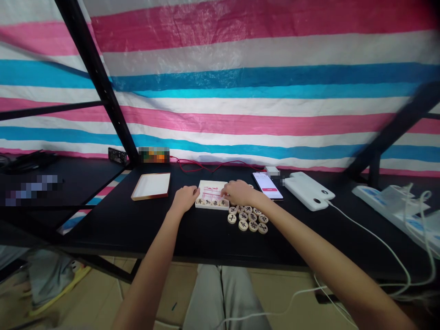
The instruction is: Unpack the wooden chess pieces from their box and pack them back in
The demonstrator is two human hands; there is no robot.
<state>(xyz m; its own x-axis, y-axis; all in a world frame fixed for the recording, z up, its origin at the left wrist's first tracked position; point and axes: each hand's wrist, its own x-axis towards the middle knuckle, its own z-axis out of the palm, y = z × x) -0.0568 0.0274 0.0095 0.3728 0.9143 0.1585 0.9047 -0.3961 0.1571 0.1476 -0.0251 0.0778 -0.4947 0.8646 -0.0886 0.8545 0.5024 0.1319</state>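
Observation:
A shallow white box (212, 206) sits on the black desk, with a row of Chinese chess pieces (207, 202) along its near side and a red drawing on its bottom. My left hand (185, 198) holds the box's left edge, fingers curled. Over the right edge of the box, my right hand (238, 192) has its fingers bent together; whatever is between the fingertips is hidden. Just right of the box lie several loose round Chinese chess pieces (253, 217) with black characters, some partly behind my right hand and wrist.
An open box lid (151, 186) lies at the left. Behind the right hand is a phone (268, 185), beside a white power bank (309, 191) with a cable. A white power strip (395, 215) stands far right. A red cable (213, 168) runs along the back.

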